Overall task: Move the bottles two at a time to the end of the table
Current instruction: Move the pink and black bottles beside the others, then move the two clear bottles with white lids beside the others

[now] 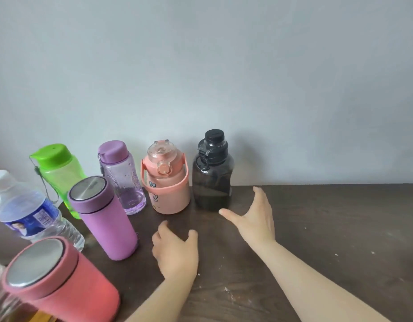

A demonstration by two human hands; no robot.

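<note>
Labels: the clear water bottle (26,212) at far left has a blue-and-white wrap with a printed figure and small text, too blurred to read. The pink handled bottle (167,180) carries small cartoon prints on its front, no legible wording. No brand readable on anything else.

Hands: left hand (175,249) open, fingers loosely curled, thumb out, holding nothing, low over the dark counter (328,228); cannot tell whether it touches the surface. Right hand (254,219) spread wide, thumb pointing left, fingers toward the wall, empty.

Positions: black bottle (212,175) stands upright against the wall, just beside the right hand's thumb and fingers, not gripped. The pink handled bottle stands upright to its left, beyond the left hand, apart from it. Left of that, a clear purple bottle (122,177), then a green bottle (59,175). Nearer the camera, a purple flask (103,217) with a steel lid sits left of the left hand, close but not touching. A pink flask (59,280) with a steel lid is at lower left. The counter right of the hands carries pale specks.
</note>
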